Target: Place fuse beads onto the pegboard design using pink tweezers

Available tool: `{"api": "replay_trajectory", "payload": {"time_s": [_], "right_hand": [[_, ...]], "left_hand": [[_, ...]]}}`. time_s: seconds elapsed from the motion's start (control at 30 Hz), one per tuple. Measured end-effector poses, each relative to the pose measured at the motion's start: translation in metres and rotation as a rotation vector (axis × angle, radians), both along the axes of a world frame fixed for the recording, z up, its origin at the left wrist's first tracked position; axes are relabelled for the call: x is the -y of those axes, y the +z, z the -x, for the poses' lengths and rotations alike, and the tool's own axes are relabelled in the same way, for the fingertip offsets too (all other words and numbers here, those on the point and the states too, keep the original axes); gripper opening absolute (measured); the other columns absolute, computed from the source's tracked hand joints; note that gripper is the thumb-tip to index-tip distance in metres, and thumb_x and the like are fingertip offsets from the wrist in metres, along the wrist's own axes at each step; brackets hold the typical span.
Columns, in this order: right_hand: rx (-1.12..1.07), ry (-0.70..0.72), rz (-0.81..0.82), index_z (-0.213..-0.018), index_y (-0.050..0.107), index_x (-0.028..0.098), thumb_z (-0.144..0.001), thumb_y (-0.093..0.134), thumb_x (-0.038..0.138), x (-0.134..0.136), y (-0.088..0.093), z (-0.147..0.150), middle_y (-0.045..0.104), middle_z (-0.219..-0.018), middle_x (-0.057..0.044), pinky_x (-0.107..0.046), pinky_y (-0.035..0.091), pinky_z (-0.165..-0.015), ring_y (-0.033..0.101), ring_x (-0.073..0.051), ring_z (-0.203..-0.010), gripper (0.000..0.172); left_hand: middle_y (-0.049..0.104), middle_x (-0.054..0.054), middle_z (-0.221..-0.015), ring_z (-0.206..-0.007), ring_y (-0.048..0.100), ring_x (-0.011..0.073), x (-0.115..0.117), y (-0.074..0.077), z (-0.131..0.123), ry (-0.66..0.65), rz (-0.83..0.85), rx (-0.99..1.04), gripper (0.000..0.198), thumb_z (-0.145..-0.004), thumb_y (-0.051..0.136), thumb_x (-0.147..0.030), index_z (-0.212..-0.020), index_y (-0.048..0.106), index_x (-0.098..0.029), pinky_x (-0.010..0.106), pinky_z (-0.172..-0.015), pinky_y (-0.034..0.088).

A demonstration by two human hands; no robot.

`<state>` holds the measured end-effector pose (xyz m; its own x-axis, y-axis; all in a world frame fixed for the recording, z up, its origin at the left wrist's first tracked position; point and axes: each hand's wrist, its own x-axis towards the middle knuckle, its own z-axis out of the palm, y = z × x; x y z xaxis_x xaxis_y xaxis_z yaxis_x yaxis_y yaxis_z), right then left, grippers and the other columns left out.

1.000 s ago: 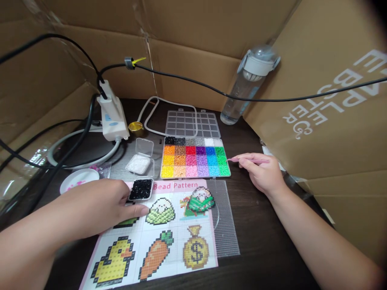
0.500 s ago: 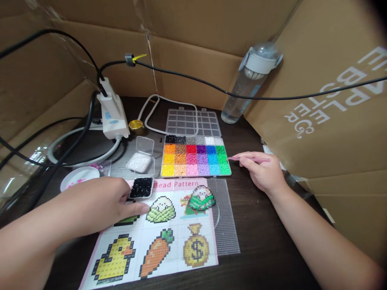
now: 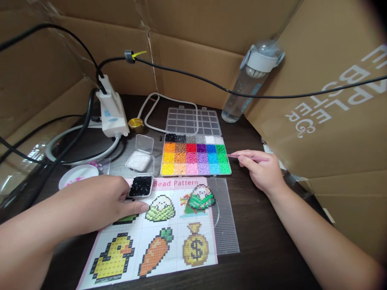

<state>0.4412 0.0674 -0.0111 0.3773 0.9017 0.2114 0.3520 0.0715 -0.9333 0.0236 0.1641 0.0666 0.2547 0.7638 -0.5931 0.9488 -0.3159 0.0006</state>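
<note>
My left hand (image 3: 110,203) is at the left edge of the black bead box (image 3: 140,186), its fingers curled against the side. The thumb stretches along the near side over the printed bead pattern sheet (image 3: 161,270); the other fingertips are hidden. In my right hand (image 3: 261,167), pink tweezers (image 3: 250,157) are pinched, pointing left. Their tips reach the green beads at the right edge of the compartment bead case (image 3: 197,157), and I cannot make out a bead between them. A finished-looking bead piece (image 3: 202,200) in green, white and black lies on the sheet's upper right.
Beneath the sheet's right side sticks out a clear pegboard (image 3: 228,225). A white bead box (image 3: 139,161) and a white dish (image 3: 79,176) with pink beads stand left. Behind are a power strip (image 3: 112,114), a water bottle (image 3: 248,82) and a black cable (image 3: 193,75) crossing overhead.
The tweezers' tips have shifted slightly up and left over the green beads. My left hand keeps its place by the black bead box; the view has tilted a little.
</note>
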Motion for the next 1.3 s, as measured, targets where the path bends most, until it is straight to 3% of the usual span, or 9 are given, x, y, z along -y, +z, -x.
{"api": "replay_trajectory", "payload": {"time_s": [0.33,0.5,0.67,0.9,1.07,1.2,1.3], "right_hand": [[0.000,-0.030,-0.001,-0.097,0.105,0.032,-0.092,0.101,0.047,-0.001,-0.001,0.001,0.101,-0.104,-0.011,-0.040,0.069,-0.075,0.089,-0.028,-0.087,0.016],[0.001,-0.044,0.002,-0.095,0.105,0.032,-0.089,0.099,0.042,0.000,0.002,0.002,0.100,-0.099,-0.010,-0.038,0.065,-0.069,0.083,-0.025,-0.079,0.013],[-0.011,-0.051,-0.014,-0.095,0.105,0.032,-0.087,0.101,0.044,-0.001,0.005,0.004,0.100,-0.098,-0.009,-0.038,0.063,-0.064,0.075,-0.023,-0.071,0.014],[0.046,-0.041,-0.075,-0.100,0.105,0.033,-0.098,0.102,0.050,0.008,0.009,0.004,0.095,-0.087,-0.007,-0.042,0.065,-0.068,0.076,-0.025,-0.071,0.018],[0.052,0.107,-0.067,-0.105,0.104,0.032,-0.106,0.100,0.055,0.031,0.013,0.025,0.100,-0.105,-0.010,-0.045,0.077,-0.076,0.090,-0.030,-0.084,0.024],[0.021,0.323,-0.056,-0.101,0.106,0.037,-0.104,0.104,0.041,0.045,0.024,0.059,0.101,-0.102,-0.007,-0.044,0.085,-0.090,0.099,-0.032,-0.095,0.006],[0.005,0.424,-0.021,-0.099,0.106,0.040,-0.103,0.104,0.039,0.045,0.032,0.079,0.101,-0.100,-0.005,-0.044,0.087,-0.091,0.100,-0.032,-0.094,0.004]], "left_hand": [[0.086,0.018,-0.082,-0.079,0.080,0.0411,0.002,0.007,-0.005,0.005,0.041,-0.037,0.063,-0.089,0.069,-0.089,-0.062,0.059,-0.032,0.049,-0.071,0.047],[0.088,0.016,-0.085,-0.083,0.081,0.0388,0.001,0.010,-0.004,-0.025,0.064,-0.031,0.063,-0.097,0.061,-0.089,-0.072,0.066,-0.031,0.046,-0.072,0.047],[0.087,0.015,-0.082,-0.082,0.081,0.0389,0.000,0.009,-0.002,-0.019,0.074,-0.047,0.068,-0.095,0.064,-0.094,-0.072,0.069,-0.030,0.046,-0.072,0.047],[0.089,0.015,-0.089,-0.081,0.080,0.0361,0.004,0.017,-0.015,-0.008,0.069,-0.086,0.060,-0.099,0.067,-0.083,-0.073,0.065,-0.030,0.045,-0.074,0.050],[0.081,0.014,-0.073,-0.082,0.082,0.0409,0.003,0.018,-0.020,0.052,0.079,-0.065,0.069,-0.088,0.080,-0.092,-0.061,0.059,-0.031,0.050,-0.074,0.050],[0.078,0.016,-0.068,-0.080,0.081,0.0433,0.003,0.014,-0.016,0.053,0.070,0.005,0.075,-0.079,0.085,-0.099,-0.058,0.060,-0.031,0.053,-0.075,0.051],[0.079,0.016,-0.068,-0.079,0.081,0.0433,0.003,0.012,-0.014,0.053,0.061,0.003,0.077,-0.078,0.083,-0.103,-0.058,0.064,-0.031,0.054,-0.075,0.053]]}}
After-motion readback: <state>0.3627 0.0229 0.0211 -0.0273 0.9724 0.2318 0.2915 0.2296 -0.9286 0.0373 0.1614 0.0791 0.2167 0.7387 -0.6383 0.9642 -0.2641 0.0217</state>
